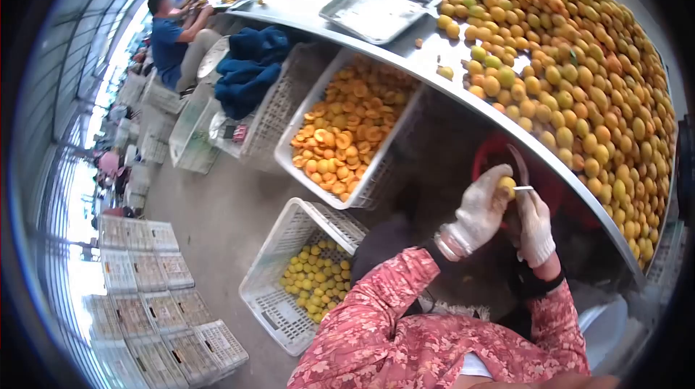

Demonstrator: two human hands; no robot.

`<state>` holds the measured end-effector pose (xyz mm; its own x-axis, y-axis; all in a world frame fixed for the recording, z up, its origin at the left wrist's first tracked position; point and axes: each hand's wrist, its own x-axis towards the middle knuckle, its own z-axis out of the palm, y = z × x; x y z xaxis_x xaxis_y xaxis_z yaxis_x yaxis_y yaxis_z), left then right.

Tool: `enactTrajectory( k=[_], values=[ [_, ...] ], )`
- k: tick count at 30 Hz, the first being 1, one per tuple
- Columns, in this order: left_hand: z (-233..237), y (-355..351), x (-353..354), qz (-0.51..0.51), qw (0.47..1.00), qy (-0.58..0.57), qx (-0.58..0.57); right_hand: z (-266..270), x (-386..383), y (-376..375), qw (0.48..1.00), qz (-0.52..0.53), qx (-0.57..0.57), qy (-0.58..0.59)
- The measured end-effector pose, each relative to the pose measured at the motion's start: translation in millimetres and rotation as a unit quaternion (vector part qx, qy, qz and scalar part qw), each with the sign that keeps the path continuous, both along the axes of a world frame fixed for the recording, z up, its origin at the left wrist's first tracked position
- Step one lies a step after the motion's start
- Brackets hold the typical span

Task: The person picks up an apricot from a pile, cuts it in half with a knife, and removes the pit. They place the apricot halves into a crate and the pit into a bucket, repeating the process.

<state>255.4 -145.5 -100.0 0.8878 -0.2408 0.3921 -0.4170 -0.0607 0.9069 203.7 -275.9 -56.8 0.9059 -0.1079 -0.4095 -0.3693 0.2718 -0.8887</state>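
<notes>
My left hand [478,208], in a white glove, holds a yellow-orange fruit [506,187] between thumb and fingers. Close beside it on the right, my right hand [534,230], also gloved, is closed round a small tool [523,188] whose thin pale end touches or crosses the fruit. The handle is hidden by the fingers. Both hands are just below the metal table's edge, above a red container [486,155] that they partly cover. On the table [532,140] lies a large heap of whole orange and yellow fruits [572,78].
A crate of halved orange fruit [344,132] stands left of my hands. Nearer my body is a white crate [271,302] with yellow-green fruit. A metal tray [376,9] rests on the table. Stacked crates [156,295] stand lower left; a person [170,41] sits upper left.
</notes>
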Motion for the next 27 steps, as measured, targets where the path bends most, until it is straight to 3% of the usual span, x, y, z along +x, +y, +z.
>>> enactTrajectory(
  k=[1, 2, 3, 5, 7, 9, 11, 12, 24, 27],
  values=[
    [1.4, 3.0, 1.5, -0.016, 1.000, 0.005, -0.005, 8.4, -2.4, -1.7, 0.987, 0.010, 0.154, 0.051],
    [19.6, 5.5, -2.8, -0.058, 0.991, 0.089, -0.078, 10.2, -5.7, -2.7, 0.962, 0.040, 0.266, 0.045],
    [20.9, 5.7, -2.5, -0.069, 0.983, 0.132, -0.103, 15.2, -7.9, -3.2, 0.949, 0.071, 0.307, 0.021],
    [8.6, 5.3, 5.5, -0.109, 0.900, 0.306, -0.292, 23.0, -11.1, -1.5, 0.957, 0.101, 0.265, -0.052],
    [8.7, 7.5, 6.7, -0.155, 0.856, 0.324, -0.373, 27.7, -10.3, 2.0, 0.999, 0.027, 0.017, -0.007],
    [8.6, 3.2, 7.9, -0.150, 0.854, 0.318, -0.384, 4.9, -9.4, -1.1, 0.999, 0.028, -0.031, -0.020],
    [11.4, 0.6, 7.9, -0.142, 0.852, 0.312, -0.396, 3.7, -9.3, 2.0, 0.956, 0.064, -0.252, -0.135],
    [14.3, 0.4, 7.0, -0.150, 0.850, 0.309, -0.399, 9.6, -11.4, 0.6, 0.946, 0.086, -0.282, -0.135],
    [20.3, -2.0, 4.3, -0.130, 0.885, 0.264, -0.362, -4.2, -13.1, 7.9, 0.924, 0.075, -0.334, -0.171],
    [20.3, -5.8, -4.3, -0.122, 0.867, 0.314, -0.366, -17.1, -9.3, 13.3, 0.911, 0.048, -0.355, -0.204]
  ],
)
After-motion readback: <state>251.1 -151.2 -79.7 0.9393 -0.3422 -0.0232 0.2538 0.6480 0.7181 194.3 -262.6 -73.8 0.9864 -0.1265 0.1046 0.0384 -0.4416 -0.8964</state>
